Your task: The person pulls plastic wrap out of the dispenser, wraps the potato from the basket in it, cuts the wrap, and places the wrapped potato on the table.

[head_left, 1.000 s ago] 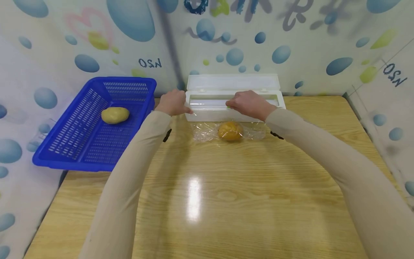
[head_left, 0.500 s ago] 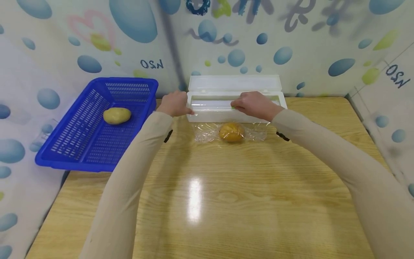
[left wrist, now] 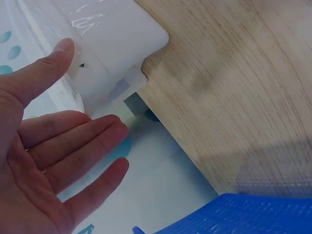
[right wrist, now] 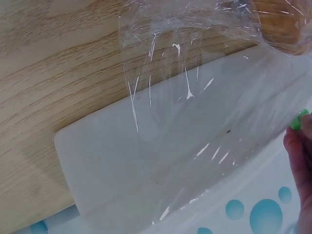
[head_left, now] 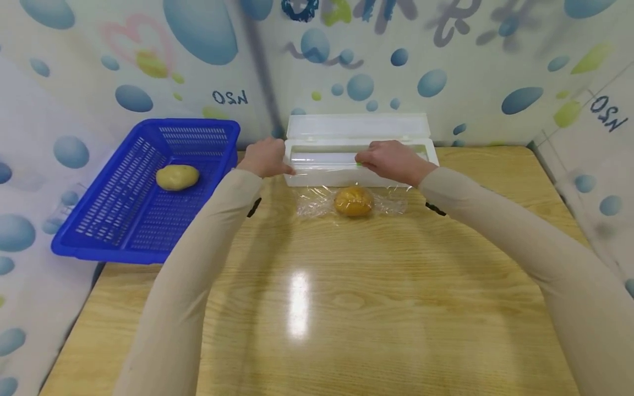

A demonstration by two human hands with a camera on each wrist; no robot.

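A white cling film dispenser stands with its lid raised against the wall. My left hand is at its left end; in the left wrist view the thumb presses on the film-covered edge while the other fingers extend loosely past the end. With my right hand I pinch a small green slide cutter at the dispenser's front edge. Clear cling film runs from the dispenser to a rounded golden-brown, potato-like item on the table, with crinkled film on both sides of it.
A blue plastic basket stands at the left of the wooden table, with one pale yellow potato inside. A patterned wall rises right behind the dispenser.
My right hand has slid the green slide cutter a little to the right along the dispenser's edge. The left hand and the film-covered item keep their places.
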